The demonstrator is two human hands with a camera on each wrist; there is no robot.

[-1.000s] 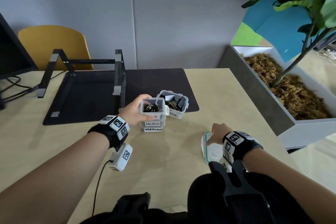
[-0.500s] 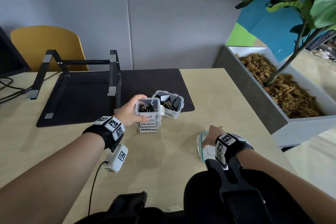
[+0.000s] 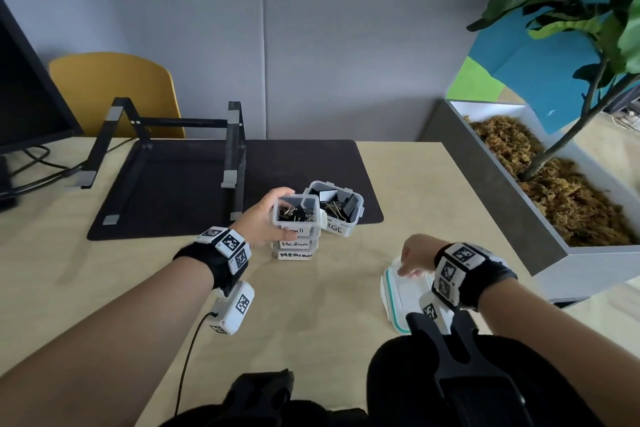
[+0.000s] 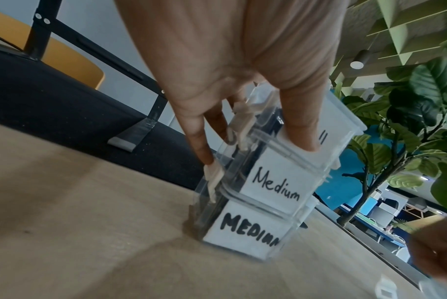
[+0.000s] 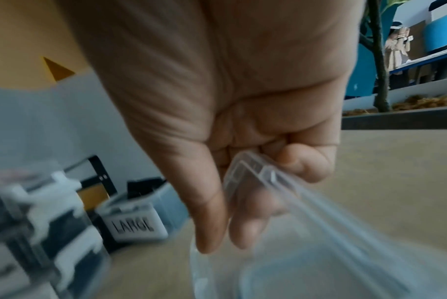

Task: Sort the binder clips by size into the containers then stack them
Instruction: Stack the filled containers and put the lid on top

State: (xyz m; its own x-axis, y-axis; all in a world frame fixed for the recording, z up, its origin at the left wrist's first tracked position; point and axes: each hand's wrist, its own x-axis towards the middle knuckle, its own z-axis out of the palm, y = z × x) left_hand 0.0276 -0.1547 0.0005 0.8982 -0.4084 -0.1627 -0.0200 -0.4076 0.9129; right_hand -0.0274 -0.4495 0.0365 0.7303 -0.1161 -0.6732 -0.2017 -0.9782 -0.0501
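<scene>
A clear box labelled Small with black binder clips sits on top of two clear boxes labelled Medium, stacked on the table. My left hand grips the Small box from its left side, thumb on the front label. Right behind the stack stands an open box labelled Large, full of bigger black clips. My right hand pinches the edge of a clear lid with a teal seal, lifted off the table at the right.
A black mat with a black laptop stand lies behind the boxes. A monitor stands at far left, a yellow chair behind the table. A grey planter with a plant borders the table's right edge.
My right hand has lifted the lid's near edge off the table and turned it up. My left hand stays on the Small box atop the stack.
</scene>
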